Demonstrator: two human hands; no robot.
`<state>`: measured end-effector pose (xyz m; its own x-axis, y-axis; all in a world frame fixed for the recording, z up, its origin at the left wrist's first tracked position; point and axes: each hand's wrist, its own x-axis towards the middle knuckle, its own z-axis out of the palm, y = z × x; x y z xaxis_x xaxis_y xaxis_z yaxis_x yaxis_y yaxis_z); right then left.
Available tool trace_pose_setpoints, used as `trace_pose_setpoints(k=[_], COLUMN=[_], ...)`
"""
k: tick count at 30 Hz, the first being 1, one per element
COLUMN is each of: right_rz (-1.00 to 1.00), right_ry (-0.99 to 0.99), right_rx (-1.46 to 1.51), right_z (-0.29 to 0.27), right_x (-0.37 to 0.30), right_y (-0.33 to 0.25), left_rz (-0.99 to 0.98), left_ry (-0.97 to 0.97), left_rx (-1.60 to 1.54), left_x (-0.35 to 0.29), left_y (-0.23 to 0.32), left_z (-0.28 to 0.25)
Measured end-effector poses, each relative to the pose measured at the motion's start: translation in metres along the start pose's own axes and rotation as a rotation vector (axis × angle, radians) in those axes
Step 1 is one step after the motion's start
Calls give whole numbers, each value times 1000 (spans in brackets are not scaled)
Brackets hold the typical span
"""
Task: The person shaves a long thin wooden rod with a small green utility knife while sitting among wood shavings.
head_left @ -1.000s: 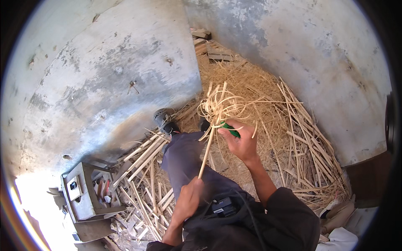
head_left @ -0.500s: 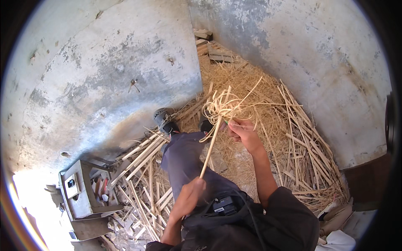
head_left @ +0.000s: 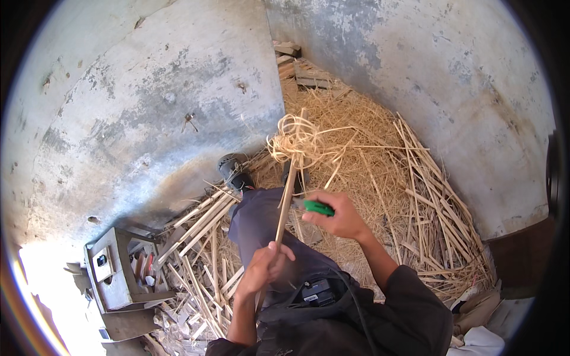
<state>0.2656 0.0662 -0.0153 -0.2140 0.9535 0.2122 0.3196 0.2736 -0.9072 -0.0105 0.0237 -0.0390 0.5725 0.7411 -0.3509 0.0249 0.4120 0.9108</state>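
Note:
My left hand [head_left: 267, 268] is closed round the lower part of a pale wooden stick [head_left: 287, 202], which slants up over my lap. A ball of thin curled shavings [head_left: 295, 141] clings to the stick near its far end, and the tip pokes out beyond it. In my right hand [head_left: 339, 216] is a green-handled knife [head_left: 319, 207], gripped just right of the stick. Its blade is small and blurred; I cannot tell whether it touches the wood.
Loose shavings [head_left: 350, 118] cover the floor ahead, with split sticks [head_left: 439, 219] heaped along the right wall. More sticks [head_left: 202, 222] lie at my left, by a worn wooden stool [head_left: 110, 270]. Peeling walls [head_left: 154, 89] meet in a corner in front. My shoe [head_left: 236, 170] stands at the left wall.
My right hand has come back toward me and right, away from the shavings, so the green knife handle shows more. The stick's far end has swung left, and its shaving ball with it.

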Motion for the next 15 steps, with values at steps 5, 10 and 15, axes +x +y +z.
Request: trace_pose_setpoints(k=[5, 10, 15], right_rz=[-22, 34, 125], right_ry=[18, 99, 71], right_rx=[91, 261, 377], right_z=[32, 44, 46], right_x=[-14, -11, -6], right_y=[0, -6, 6], left_rz=[-42, -68, -58], left_ry=[-65, -209, -222], left_rx=[-137, -195, -214], left_x=[10, 14, 20], left_y=[9, 9, 4], left_z=[-1, -2, 0])
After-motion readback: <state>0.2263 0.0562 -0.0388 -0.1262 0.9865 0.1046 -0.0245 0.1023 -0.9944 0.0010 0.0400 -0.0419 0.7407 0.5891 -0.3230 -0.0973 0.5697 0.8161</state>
